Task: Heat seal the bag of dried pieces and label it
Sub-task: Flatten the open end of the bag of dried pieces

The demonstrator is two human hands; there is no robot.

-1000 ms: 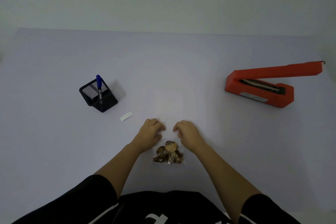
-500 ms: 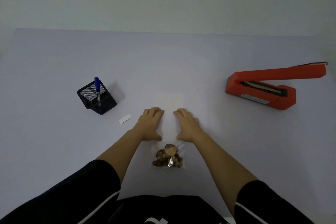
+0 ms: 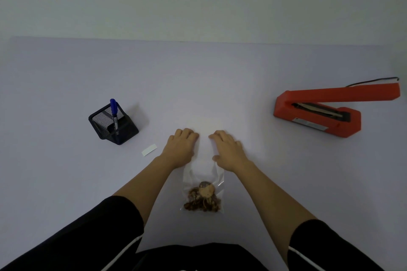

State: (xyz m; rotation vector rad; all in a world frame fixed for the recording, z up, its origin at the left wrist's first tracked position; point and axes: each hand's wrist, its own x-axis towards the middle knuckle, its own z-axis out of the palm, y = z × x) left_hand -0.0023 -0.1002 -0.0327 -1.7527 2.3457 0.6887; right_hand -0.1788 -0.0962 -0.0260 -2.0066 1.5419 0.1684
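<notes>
A clear plastic bag (image 3: 203,174) lies flat on the table in front of me, with brown dried pieces (image 3: 202,199) gathered at its near end. My left hand (image 3: 179,149) and my right hand (image 3: 229,152) press flat on the bag's far, empty part, fingers straight, one on each side. A red heat sealer (image 3: 317,112) stands at the right with its arm raised. A small white label (image 3: 149,150) lies left of my left hand. A blue marker (image 3: 114,114) stands in a black mesh pen holder (image 3: 113,124).
The sealer's black cord (image 3: 372,81) runs off behind it toward the right edge. A pale wall (image 3: 198,0) rises behind the table's far edge. My dark sleeves fill the bottom of the view.
Both hands slid away from me along the bag, from curled beside the dried pieces to lying flat on its upper part. The bag now lies smoothed out.
</notes>
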